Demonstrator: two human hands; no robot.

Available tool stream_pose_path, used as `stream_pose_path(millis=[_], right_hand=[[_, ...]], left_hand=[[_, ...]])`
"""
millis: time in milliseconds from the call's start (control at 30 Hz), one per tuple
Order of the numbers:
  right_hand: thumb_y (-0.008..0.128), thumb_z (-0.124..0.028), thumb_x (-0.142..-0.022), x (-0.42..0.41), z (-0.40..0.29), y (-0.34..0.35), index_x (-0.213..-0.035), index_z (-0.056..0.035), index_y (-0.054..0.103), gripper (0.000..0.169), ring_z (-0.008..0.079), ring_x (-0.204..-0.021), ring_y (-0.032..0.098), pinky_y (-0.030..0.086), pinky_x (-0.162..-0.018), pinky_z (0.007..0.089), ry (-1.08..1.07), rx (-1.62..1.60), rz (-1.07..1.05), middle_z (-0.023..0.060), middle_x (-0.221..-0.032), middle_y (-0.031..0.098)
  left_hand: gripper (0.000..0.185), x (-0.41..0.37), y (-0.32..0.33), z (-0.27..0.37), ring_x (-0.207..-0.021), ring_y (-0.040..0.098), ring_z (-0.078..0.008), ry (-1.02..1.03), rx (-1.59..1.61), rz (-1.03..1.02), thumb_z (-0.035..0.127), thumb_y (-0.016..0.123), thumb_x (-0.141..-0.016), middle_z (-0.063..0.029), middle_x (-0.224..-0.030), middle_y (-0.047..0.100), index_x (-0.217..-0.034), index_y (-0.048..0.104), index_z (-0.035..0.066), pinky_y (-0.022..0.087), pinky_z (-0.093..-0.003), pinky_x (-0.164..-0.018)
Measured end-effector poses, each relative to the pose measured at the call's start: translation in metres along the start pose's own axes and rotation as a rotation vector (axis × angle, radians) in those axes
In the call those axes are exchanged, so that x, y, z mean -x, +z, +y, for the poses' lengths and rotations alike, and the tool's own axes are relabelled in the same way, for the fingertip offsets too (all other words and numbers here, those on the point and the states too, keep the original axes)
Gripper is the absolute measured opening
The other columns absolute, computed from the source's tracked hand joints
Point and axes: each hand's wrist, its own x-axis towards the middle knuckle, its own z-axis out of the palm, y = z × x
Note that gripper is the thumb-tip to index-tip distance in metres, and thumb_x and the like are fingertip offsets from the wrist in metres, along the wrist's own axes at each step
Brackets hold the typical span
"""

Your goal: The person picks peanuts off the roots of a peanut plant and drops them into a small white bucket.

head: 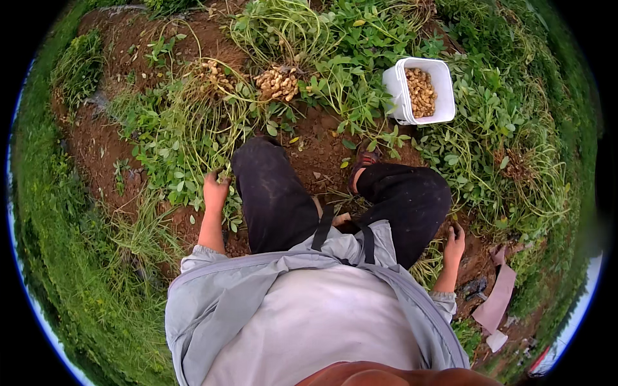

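Observation:
My left hand [216, 189] is beside my left knee, at the edge of the leaves of pulled peanut plants [193, 130]; its fingers are partly hidden, and whether it grips a stem is unclear. Low beside my other leg hangs my right hand [454, 241], its fingers apart with nothing seen in them. Ahead of my knees, a cluster of peanut pods [277, 83] lies on the plants, with more pods [216, 75] on roots to its left. A white plastic bucket [395, 91], partly filled with peanuts [421, 92], stands tilted among leaves at the front right.
Brown soil [316, 140] shows between my legs. More peanut plants [512, 159] with exposed roots lie to the right. A pinkish strip of material [499, 289] and a white scrap [497, 340] are on the ground behind my right hand. Tall grass borders the left side.

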Motion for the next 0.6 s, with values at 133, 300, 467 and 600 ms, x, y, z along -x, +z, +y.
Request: stream_pose_path(millis=[133, 300, 467, 600], right_hand=[[0.046, -0.022, -0.093, -0.048, -0.117, 0.015, -0.126, -0.0009, 0.042, 0.039, 0.0195, -0.107, 0.052, 0.044, -0.084, 0.0303, -0.200, -0.334, -0.020, 0.0145, -0.121, 0.050], [0.051, -0.020, -0.091, -0.045, -0.248, 0.064, -0.124, 0.0008, 0.042, 0.040, 0.0240, -0.110, 0.050, 0.044, -0.087, 0.0311, -0.561, -0.426, -0.205, 0.0164, -0.133, 0.039], [0.055, -0.007, -0.085, -0.050, -0.304, 0.138, -0.115, 0.0007, 0.050, 0.032, 0.0211, -0.107, 0.051, 0.045, -0.083, 0.0290, -0.637, -0.292, -0.422, 0.0136, -0.131, 0.040], [0.058, -0.004, -0.080, -0.063, -0.315, 0.179, -0.111, -0.0021, 0.054, 0.031, 0.0210, -0.099, 0.054, 0.048, -0.076, 0.0277, -0.653, -0.048, -0.463, 0.0127, -0.127, 0.043]], left_hand=[[0.038, -0.041, 0.012, 0.011, -0.100, 0.053, -0.0330, 0.053, -0.036, 0.010, 0.015, 0.068, -0.068, -0.0164, -0.106, 0.057, -0.103, 0.059, 0.001, 0.043, -0.0378, -0.086], [0.041, -0.139, 0.012, 0.069, -0.100, 0.050, -0.0341, 0.229, -0.054, 0.102, 0.018, 0.066, -0.070, -0.0171, -0.107, 0.055, -0.106, 0.055, 0.002, 0.041, -0.0407, -0.087], [0.048, -0.264, 0.029, 0.154, -0.104, 0.048, -0.0335, 0.379, -0.118, 0.323, 0.022, 0.065, -0.072, -0.0172, -0.110, 0.052, -0.113, 0.050, 0.003, 0.037, -0.0435, -0.090], [0.057, -0.320, 0.067, 0.205, -0.114, 0.042, -0.0317, 0.452, -0.146, 0.341, 0.024, 0.064, -0.073, -0.0147, -0.120, 0.047, -0.123, 0.043, 0.007, 0.027, -0.0472, -0.099]])
